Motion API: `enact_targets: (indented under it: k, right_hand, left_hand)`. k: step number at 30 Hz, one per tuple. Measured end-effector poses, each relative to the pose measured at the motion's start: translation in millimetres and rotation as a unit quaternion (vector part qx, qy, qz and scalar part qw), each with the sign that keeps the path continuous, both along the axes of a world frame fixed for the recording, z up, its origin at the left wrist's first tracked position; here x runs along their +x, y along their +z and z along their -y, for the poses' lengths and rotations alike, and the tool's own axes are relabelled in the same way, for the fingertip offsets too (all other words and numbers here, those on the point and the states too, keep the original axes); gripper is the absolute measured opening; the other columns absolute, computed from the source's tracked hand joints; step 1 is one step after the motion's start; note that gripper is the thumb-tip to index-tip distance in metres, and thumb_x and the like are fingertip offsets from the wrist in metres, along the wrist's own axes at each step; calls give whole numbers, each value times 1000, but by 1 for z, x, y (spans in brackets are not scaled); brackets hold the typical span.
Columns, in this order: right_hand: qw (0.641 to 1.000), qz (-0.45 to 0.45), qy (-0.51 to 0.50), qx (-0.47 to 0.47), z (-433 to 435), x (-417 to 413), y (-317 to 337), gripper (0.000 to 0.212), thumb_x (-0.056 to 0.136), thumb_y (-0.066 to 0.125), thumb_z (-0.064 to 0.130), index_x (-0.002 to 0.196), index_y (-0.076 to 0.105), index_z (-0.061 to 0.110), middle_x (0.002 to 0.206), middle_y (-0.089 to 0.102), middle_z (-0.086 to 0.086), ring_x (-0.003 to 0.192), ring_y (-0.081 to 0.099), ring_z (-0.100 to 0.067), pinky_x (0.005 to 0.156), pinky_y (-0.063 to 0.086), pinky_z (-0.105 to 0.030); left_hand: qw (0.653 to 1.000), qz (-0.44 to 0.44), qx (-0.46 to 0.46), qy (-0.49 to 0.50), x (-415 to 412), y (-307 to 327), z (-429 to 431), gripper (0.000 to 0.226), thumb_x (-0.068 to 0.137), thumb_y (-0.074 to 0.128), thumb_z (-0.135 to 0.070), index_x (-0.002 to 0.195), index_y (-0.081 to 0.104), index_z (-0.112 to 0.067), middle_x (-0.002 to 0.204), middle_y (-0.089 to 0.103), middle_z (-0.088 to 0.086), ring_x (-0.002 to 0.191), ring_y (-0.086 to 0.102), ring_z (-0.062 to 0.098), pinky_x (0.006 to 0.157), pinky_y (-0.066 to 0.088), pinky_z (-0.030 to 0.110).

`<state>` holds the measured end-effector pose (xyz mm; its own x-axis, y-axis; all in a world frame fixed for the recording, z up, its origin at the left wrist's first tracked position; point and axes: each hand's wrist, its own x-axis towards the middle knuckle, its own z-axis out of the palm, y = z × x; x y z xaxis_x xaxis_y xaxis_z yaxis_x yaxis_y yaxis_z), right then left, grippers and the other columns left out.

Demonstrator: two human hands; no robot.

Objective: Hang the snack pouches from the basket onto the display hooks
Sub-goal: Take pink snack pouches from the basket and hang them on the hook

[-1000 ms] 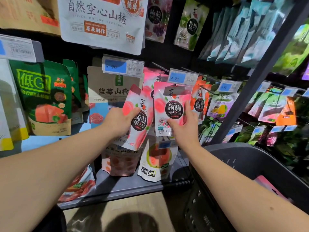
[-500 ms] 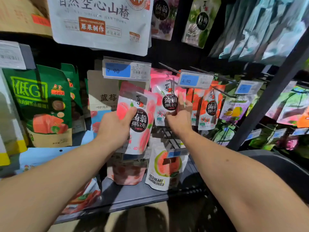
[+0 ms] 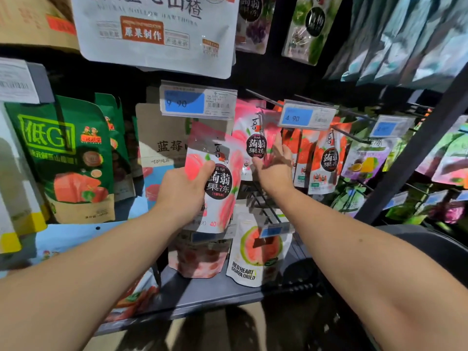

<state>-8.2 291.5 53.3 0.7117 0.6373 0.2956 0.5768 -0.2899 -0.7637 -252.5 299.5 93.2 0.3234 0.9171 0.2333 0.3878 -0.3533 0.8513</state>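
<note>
Left hand (image 3: 182, 191) around pink pouch (image 3: 220, 184)

I log both bare forearms extended forward and up. My left hand (image 3: 184, 191) is curled, thumb on top, gripping a pink pouch (image 3: 220, 183). My right hand (image 3: 274, 165) is raised, fingers straight and spread.

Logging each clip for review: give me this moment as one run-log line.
step: hanging | left hand: grips loose pouch | right hand: open, touching hanging pouch
</note>
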Motion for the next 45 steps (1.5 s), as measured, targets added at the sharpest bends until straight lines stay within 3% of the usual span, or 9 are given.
enact_targets:
  k: [3,7,9,12,20,22,27,35,45]
  right_hand:
    - [1000,9,21,13,45,-32,10,31,100,57,43,112,61,15,129,51,-9,104,58,-18,92,48,-35]
    - [986,-30,148,78,107,-76,14,65,104,54,36,161,22,31,125,45,18,97,53,18,91,43,-8]
    - [972,-74,202,98,126,-91,10,78,102,61,23,162,13,39,126,49,28,89,62,11,84,52,-13]
    - [966,-93,217,105,137,-96,3,101,87,75,12,157,14,55,137,57,-1,89,67,-19,79,62,-38]
    - [986,-42,134,94,147,-69,1,96,85,78,19,158,22,47,134,52,13,108,63,-12,99,54,-39]
    - [990,-12,105,97,148,-64,1,93,88,77,18,159,24,43,127,48,19,114,57,-6,108,47,-38]
    - [991,20,72,108,151,-57,5,86,91,74,20,160,25,39,131,45,10,117,45,7,114,38,-30]
    - [991,11,63,115,146,-51,9,84,93,73,21,160,25,39,125,47,7,113,48,1,109,40,-29]
    - [991,12,68,116,146,-49,6,83,91,75,17,159,29,34,117,48,10,98,50,12,92,35,-1]
  left_hand:
    - [1000,6,-15,-18,8,-2,4,63,100,50,-54,55,43,-10,52,50,7,53,46,25,56,36,35]
    - [997,37,-43,-48,18,-1,17,58,100,52,-52,58,48,-12,47,53,4,42,58,19,47,42,31]
    - [997,42,-48,-52,23,1,24,57,101,53,-49,59,48,-11,48,52,4,35,55,11,37,36,18]
    - [997,36,-43,-50,30,2,33,57,100,52,-52,58,50,-13,54,54,5,51,55,19,44,36,24]
    - [975,82,-148,-145,50,7,51,19,87,71,-29,94,66,-12,76,69,8,61,59,20,50,45,26]
    - [970,62,-166,-166,54,8,54,38,76,71,-12,110,56,-10,83,68,15,61,60,25,50,49,32]
    - [985,34,-42,-162,58,1,51,61,84,66,-5,138,42,-20,119,61,3,97,61,16,72,49,23]
    - [984,85,56,-144,66,-4,48,93,80,66,-6,151,17,-39,149,45,-3,125,57,28,95,53,55]
    - [973,79,147,-158,65,-17,44,69,82,67,3,139,39,-24,140,45,-6,124,41,-1,108,34,22]
